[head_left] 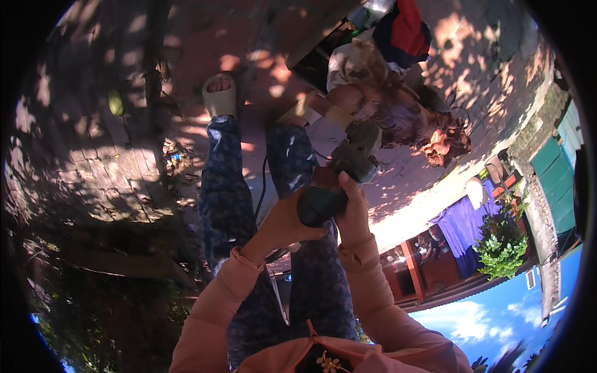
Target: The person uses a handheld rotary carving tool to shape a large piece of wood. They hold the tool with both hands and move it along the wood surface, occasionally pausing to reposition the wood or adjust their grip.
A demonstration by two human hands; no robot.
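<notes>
My left hand (285,222) wraps around the rear of a green and grey angle grinder (321,205). My right hand (353,210) closes on the grinder's body from the other side, its thumb laid along the top near the grey head. That head points away from me, up and to the right, at a knotty brown carved wood piece (403,115). Whether the disc touches the wood cannot be made out. The wood's right end (444,144) is reddish and frilled. A dark power cord (263,180) hangs beside my left leg.
A red and dark blue cloth (405,34) lies behind the wood. My sandalled foot (219,93) rests on the sun-dappled paving. A green oval object (115,103) lies at far left. Purple cloth (463,233) hangs by a leafy plant (500,248) at right.
</notes>
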